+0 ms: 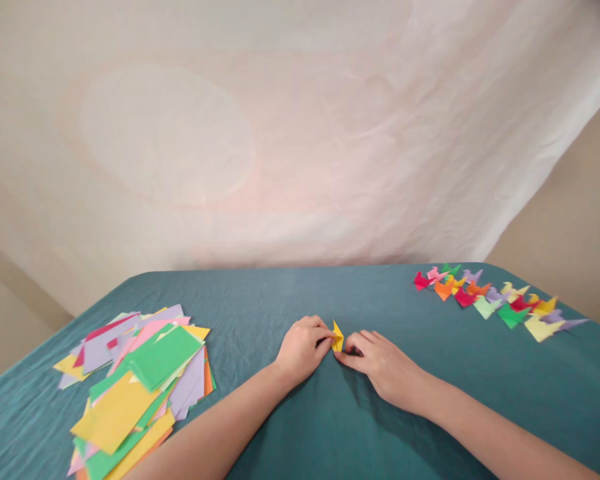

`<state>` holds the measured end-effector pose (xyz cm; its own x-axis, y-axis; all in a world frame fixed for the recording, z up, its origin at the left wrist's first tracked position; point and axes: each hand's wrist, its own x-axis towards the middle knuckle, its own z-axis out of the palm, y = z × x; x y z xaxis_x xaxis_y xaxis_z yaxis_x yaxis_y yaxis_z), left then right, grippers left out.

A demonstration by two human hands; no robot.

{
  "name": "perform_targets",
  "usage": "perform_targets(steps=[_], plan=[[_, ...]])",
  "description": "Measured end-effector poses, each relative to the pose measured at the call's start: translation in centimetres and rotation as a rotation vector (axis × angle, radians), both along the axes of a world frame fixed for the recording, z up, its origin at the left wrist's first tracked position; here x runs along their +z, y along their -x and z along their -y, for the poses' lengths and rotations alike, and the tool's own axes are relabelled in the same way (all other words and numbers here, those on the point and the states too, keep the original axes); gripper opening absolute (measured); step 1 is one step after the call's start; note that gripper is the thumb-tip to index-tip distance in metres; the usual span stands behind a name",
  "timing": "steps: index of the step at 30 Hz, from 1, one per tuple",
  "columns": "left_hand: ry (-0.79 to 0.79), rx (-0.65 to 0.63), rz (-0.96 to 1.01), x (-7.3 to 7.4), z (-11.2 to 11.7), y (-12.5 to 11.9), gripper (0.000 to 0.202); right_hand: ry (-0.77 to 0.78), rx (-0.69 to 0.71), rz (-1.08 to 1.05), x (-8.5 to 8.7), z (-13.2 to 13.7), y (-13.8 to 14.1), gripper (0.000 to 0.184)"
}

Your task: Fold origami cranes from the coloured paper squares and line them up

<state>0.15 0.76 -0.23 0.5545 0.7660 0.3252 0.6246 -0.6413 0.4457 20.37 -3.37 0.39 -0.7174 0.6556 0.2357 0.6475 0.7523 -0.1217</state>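
Note:
A small folded yellow paper piece [337,337] stands on the teal tablecloth [300,413] at the middle of the table. My left hand [303,348] pinches its left side with curled fingers. My right hand [380,367] rests on the cloth and pinches its right lower edge with thumb and fingertips. Both forearms reach in from the bottom edge.
A loose pile of coloured paper sheets [135,383] in green, yellow, pink, lilac and orange lies at the left. Several small folded paper figures [495,297] in many colours lie in a row at the far right. A wrinkled pale sheet [280,133] hangs behind the table.

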Motion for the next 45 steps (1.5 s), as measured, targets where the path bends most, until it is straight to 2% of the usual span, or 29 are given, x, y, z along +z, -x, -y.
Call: perform_targets(steps=[6,16,23,26,32,36,45], plan=[[0.019,0.023,0.031,0.0,-0.1,0.2,0.019,0.040,-0.001,0.014,-0.1,0.0,-0.2,0.034],[0.005,0.113,0.009,0.0,-0.3,0.2,0.020,-0.005,0.019,-0.019,-0.3,-0.1,-0.3,0.046],[-0.022,0.166,-0.029,0.0,-0.2,0.2,0.015,0.004,0.027,-0.013,-0.4,-0.3,-0.6,0.048],[-0.072,0.136,-0.080,0.5,0.4,0.3,0.017,0.023,0.024,-0.006,-0.5,-0.3,-0.6,0.046],[-0.188,-0.021,-0.268,1.9,2.6,-0.1,0.027,0.044,0.028,-0.015,-0.6,-0.4,-0.8,0.043],[-0.210,0.004,-0.338,2.0,3.5,-0.5,0.028,0.049,0.025,-0.016,-0.6,-0.4,-0.8,0.044],[-0.219,0.000,-0.376,1.8,3.6,-0.4,0.036,0.056,0.012,-0.010,-0.6,-0.4,-0.7,0.043]])
